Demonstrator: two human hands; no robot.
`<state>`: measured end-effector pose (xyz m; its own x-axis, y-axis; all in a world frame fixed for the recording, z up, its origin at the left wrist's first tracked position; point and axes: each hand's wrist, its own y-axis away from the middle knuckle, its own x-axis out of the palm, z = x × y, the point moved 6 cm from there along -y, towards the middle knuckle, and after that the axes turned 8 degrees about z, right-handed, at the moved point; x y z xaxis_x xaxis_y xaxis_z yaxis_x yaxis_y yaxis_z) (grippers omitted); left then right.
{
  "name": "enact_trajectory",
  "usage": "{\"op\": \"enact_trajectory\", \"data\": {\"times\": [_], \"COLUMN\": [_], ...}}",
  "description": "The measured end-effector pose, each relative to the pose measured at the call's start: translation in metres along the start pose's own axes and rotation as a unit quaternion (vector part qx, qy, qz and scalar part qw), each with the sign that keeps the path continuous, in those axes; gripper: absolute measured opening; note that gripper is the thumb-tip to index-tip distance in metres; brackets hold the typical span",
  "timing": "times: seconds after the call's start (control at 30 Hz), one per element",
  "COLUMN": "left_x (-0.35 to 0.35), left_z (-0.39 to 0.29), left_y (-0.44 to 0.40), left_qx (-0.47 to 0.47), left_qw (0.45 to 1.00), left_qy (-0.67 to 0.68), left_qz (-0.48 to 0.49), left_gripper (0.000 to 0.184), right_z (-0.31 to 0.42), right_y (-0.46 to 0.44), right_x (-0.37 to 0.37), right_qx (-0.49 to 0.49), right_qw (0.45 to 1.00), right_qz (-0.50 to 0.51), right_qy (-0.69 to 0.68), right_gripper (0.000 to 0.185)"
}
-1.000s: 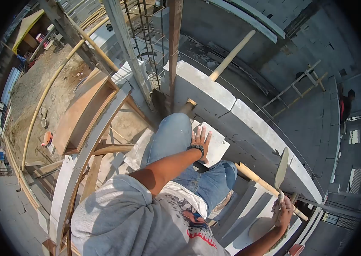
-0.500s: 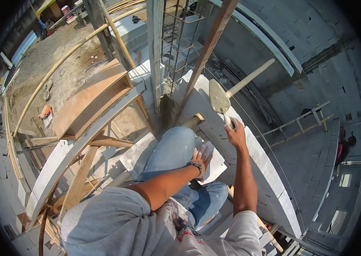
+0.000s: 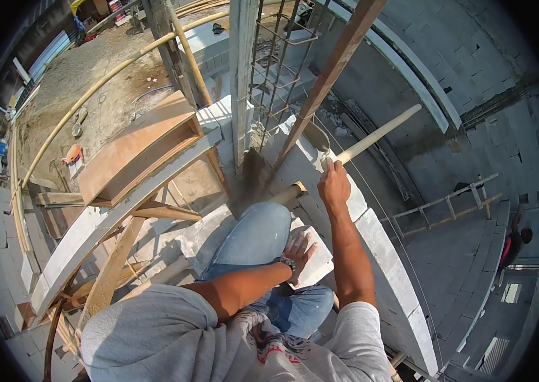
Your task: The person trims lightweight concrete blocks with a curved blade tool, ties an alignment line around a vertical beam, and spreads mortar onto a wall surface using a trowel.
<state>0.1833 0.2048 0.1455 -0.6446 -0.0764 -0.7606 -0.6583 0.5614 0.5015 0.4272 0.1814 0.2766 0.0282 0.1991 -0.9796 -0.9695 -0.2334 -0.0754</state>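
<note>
My right hand (image 3: 334, 184) is closed round the handle of a trowel (image 3: 316, 136) at the top of the block wall (image 3: 362, 207). The trowel's grey blade is tilted over the wall's far end, beside a slanting brown post (image 3: 330, 70), and I cannot make out how much mortar is on it. With fingers spread, my left hand (image 3: 301, 250) rests on a pale block (image 3: 315, 267) beside my bent knee. The palm side of that hand is hidden.
A wooden pole (image 3: 381, 134) juts out beyond the wall. A string line (image 3: 409, 251) runs along the wall's outer side. Rebar (image 3: 276, 63) stands upright ahead, near a vertical timber (image 3: 242, 83). Left is a plywood form (image 3: 142, 149). Another person (image 3: 514, 245) is at far right.
My right hand has moved forward and left with the trowel, whose blade has gone from facing up to tilted over the wall's far end. My left hand stays on the block.
</note>
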Motion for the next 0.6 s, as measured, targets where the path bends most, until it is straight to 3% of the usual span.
{"op": "enact_trajectory", "data": {"times": [0.3,0.4,0.5,0.6], "left_x": [-0.014,-0.02,-0.019,-0.021], "left_z": [-0.003,-0.005,-0.005,-0.006], "left_y": [0.005,0.01,0.009,0.009], "left_qx": [-0.007,-0.015,-0.013,-0.011], "left_qw": [0.995,0.993,0.993,0.993], "left_qy": [-0.032,-0.049,-0.049,-0.043], "left_qz": [0.092,0.108,0.104,0.107], "left_gripper": [0.157,0.155,0.152,0.15], "right_z": [-0.036,-0.054,-0.061,-0.068], "right_y": [0.067,0.082,0.098,0.099], "right_x": [-0.018,-0.019,-0.024,-0.019], "right_qx": [0.041,0.053,0.061,0.065], "right_qw": [0.998,0.999,0.994,0.997], "right_qz": [-0.045,-0.002,-0.077,-0.028], "right_qy": [-0.029,0.003,-0.04,-0.006], "right_gripper": [0.045,0.045,0.048,0.047]}}
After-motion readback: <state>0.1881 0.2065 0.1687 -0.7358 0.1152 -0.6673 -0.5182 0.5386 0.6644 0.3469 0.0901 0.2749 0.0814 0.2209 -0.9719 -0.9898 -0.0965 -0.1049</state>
